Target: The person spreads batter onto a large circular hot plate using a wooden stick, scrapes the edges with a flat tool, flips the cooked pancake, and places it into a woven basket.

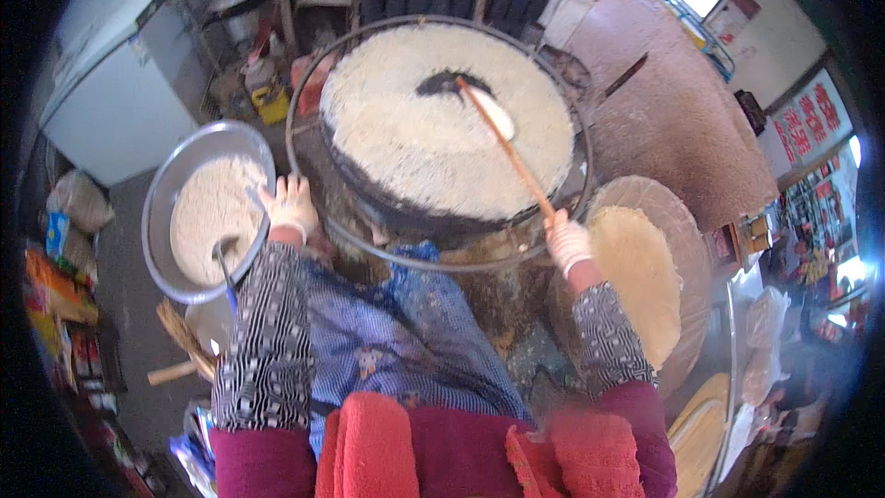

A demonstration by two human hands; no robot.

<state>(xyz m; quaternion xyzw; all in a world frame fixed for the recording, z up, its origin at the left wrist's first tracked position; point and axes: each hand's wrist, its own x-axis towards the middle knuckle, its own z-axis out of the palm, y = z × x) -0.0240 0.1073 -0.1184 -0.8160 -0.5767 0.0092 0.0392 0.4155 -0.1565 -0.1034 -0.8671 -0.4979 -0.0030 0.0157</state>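
My right hand (568, 242), in a thin glove, grips a long wooden stick (511, 152) that reaches across a large round griddle (387, 211). A pale layer of batter (415, 159) covers most of its top. Near the middle, a dark bare patch (442, 83) shows beside the stick's far end. A smooth white patch (496, 116), perhaps wet batter, lies along the stick. At the right rim of a metal basin (157, 221) is my gloved left hand (290, 204), fingers apart. Thick batter (214, 211) and a ladle (225, 259) are in the basin.
A metal ring (442, 266) surrounds the griddle. On the right, a round tray (691, 290) carries a flat tan pancake (636, 277). Behind it stands a brownish board or tabletop (691, 117). Round wooden boards (702, 429) lie lower right; a yellow container (269, 104) stands back left.
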